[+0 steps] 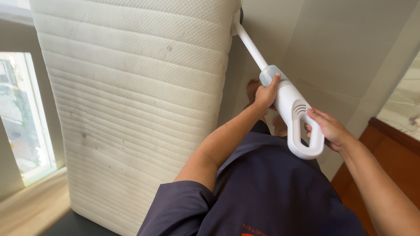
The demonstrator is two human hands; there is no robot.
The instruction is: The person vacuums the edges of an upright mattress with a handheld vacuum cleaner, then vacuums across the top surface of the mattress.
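I hold a white stick vacuum cleaner (294, 114) with both hands. My right hand (329, 129) grips its looped handle at the lower end. My left hand (265, 94) wraps the body just below the clear dust cup. The long white tube (251, 44) runs up and left to the nozzle, which touches the side edge of a white quilted mattress (135, 105). The mattress fills the left and middle of the view and bears a few grey stains.
A pale wall (345, 48) stands to the right of the mattress. A window (19, 118) lies at the far left above a wooden sill (30, 205). Reddish wooden furniture (389, 161) is at the right edge. My bare feet (253, 89) show behind my left hand.
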